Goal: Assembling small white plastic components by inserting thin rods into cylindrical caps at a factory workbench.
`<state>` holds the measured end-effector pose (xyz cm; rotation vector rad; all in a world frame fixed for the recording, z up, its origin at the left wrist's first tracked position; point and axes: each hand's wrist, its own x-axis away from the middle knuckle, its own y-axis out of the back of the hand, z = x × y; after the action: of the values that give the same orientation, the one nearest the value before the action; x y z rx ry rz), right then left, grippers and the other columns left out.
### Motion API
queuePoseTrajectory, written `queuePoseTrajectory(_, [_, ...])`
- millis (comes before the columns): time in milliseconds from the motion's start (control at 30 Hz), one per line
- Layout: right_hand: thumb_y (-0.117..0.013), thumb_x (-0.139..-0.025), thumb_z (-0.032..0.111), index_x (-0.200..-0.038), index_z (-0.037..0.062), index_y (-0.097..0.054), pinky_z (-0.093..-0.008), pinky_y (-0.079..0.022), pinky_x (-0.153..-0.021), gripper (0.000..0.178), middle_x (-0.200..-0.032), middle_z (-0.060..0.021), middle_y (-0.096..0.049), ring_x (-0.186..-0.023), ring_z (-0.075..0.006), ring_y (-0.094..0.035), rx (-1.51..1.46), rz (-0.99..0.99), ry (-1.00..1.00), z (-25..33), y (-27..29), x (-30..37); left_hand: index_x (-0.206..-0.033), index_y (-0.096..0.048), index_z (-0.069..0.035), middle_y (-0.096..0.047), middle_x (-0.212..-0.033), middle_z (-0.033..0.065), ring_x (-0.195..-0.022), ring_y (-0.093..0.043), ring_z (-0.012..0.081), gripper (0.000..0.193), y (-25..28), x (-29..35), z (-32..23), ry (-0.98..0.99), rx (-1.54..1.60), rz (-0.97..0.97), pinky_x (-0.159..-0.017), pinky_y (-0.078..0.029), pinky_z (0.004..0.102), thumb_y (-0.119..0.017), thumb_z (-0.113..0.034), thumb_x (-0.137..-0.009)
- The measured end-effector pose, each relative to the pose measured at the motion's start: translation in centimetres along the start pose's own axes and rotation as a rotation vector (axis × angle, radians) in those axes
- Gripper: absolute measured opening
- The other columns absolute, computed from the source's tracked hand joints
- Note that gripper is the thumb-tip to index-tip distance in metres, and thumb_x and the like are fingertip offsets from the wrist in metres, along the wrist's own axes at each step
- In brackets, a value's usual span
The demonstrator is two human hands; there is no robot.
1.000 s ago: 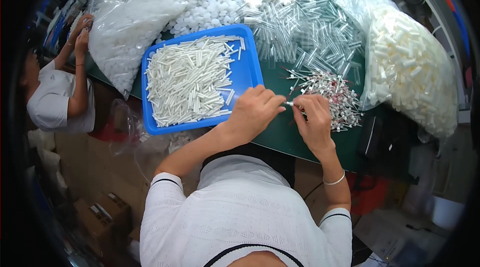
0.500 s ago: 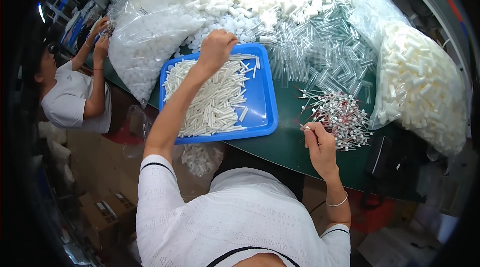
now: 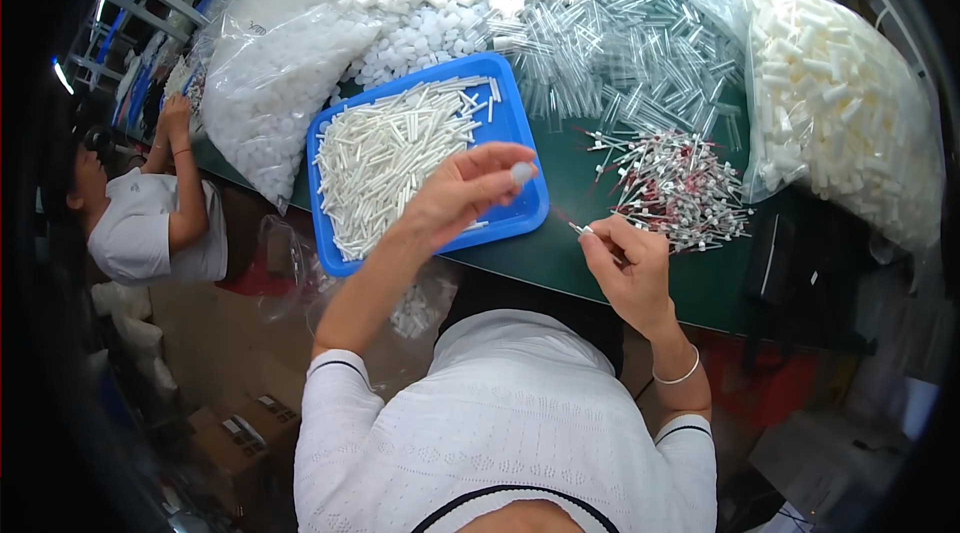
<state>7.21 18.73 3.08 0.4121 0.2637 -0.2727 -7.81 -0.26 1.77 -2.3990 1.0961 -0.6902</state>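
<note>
My left hand (image 3: 445,198) is over the near right part of the blue tray (image 3: 513,138), its thumb and fingers closed on a small white plastic cap (image 3: 521,173). To its right, my right hand (image 3: 632,271) pinches a thin wired piece (image 3: 577,228) with a white end and a reddish lead pointing toward the left hand. The cap and the wired piece are apart. A heap of similar red-and-white wired pieces (image 3: 685,188) lies just beyond my right hand. Many slim white sticks (image 3: 385,163) fill most of the tray.
Loose white caps (image 3: 425,41) lie behind the tray, beside a clear bag of them (image 3: 280,73). Clear tubes (image 3: 650,63) spread across the green table (image 3: 575,173). A bag of cream cylinders (image 3: 840,83) stands at right. Another person (image 3: 155,218) works at far left.
My left hand has come back from the tray's far edge, near the loose caps, toward my right hand, and a white cap now shows in it. My right hand has shifted slightly left.
</note>
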Motion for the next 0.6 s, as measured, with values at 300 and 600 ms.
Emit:
queuePoseTrajectory(300, [-0.063,-0.077,0.001,-0.070,0.0013,-0.057,-0.0267,-0.035,-0.040,0.010,-0.055,-0.0048,-0.053,-0.041,-0.0113,-0.046,0.081,0.017,0.013,0.6,-0.4,0.7,-0.122,-0.057,-0.001,-0.062,-0.113,0.0113,-0.089,-0.058,0.0107,0.031,-1.6,2.1,4.9,-0.013,0.311,0.100,-0.078,-0.050,0.0218,-0.059,-0.011,-0.093])
queuePoseTrajectory(600, [-0.064,-0.076,0.002,-0.069,0.0021,-0.057,-0.0287,-0.039,-0.042,0.010,-0.056,-0.0063,-0.052,-0.043,-0.0160,-0.051,0.128,0.027,0.042,0.8,-0.4,1.0,-0.117,-0.060,-0.001,-0.064,-0.109,0.0076,-0.091,-0.059,0.0104,0.029,-2.5,2.8,5.0,-0.125,0.018,0.013,-0.078,-0.049,0.0231,-0.062,-0.010,-0.090])
